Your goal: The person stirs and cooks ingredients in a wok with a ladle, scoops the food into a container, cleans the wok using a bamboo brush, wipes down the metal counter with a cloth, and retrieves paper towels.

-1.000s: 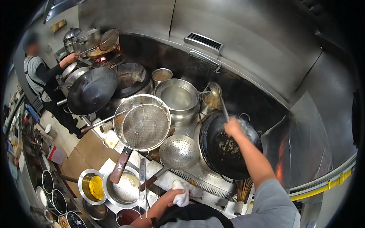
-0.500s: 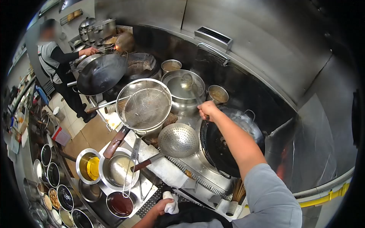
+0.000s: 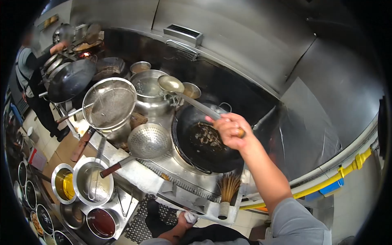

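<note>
My right hand [image 3: 231, 130] is wrapped round the handle of a metal ladle [image 3: 171, 83]. The ladle's bowl hangs over the gap between the large steel pot [image 3: 153, 100] and a small pot behind it, with some drips below. Under my right hand and forearm lies a black wok [image 3: 185, 139] with browned food pieces [image 3: 206, 134] in its bottom. Low in the view, near my body, my left hand [image 3: 179, 229] is closed on a folded white cloth [image 3: 189, 217].
Left of the wok rest a perforated strainer [image 3: 150, 141] and a wire-mesh strainer [image 3: 109, 104]. Pots of yellow oil [image 3: 65, 183] and dark red sauce [image 3: 103, 222] stand lower left. A bamboo brush [image 3: 228, 188] stands at the front edge. A co-worker [image 3: 34, 77] is at another burner.
My right hand has lifted the ladle out of the large pot and moved it right, towards the wok. The view has turned right. Food in the wok now shows more clearly.
</note>
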The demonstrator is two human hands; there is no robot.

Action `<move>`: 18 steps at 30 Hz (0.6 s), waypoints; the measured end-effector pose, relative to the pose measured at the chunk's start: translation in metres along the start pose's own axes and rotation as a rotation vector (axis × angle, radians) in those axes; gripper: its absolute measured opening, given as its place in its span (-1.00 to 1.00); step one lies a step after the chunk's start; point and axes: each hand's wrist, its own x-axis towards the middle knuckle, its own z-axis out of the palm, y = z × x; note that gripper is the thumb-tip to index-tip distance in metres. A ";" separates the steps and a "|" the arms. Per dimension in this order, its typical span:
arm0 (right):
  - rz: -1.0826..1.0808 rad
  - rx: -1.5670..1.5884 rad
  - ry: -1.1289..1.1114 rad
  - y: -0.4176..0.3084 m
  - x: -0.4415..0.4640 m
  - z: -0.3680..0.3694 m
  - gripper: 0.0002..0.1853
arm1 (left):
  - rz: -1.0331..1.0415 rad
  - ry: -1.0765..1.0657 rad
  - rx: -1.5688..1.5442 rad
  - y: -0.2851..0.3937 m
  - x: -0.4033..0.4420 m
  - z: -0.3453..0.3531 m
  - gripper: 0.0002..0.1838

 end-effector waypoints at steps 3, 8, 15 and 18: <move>-0.030 -0.028 0.017 0.021 -0.071 -0.007 -0.59 | -0.045 -0.149 0.032 -0.001 -0.032 0.014 -0.51; -0.117 -0.245 0.196 0.040 -0.132 -0.054 -0.65 | -0.284 -0.293 -0.020 0.046 -0.107 0.030 -0.34; -0.317 -1.396 0.829 0.034 -0.102 -0.058 -0.83 | -0.003 -0.443 0.153 0.114 -0.222 0.047 -0.34; -0.579 -1.915 0.777 -0.005 -0.044 -0.035 -0.73 | 0.061 -0.339 0.378 0.129 -0.248 0.072 -0.38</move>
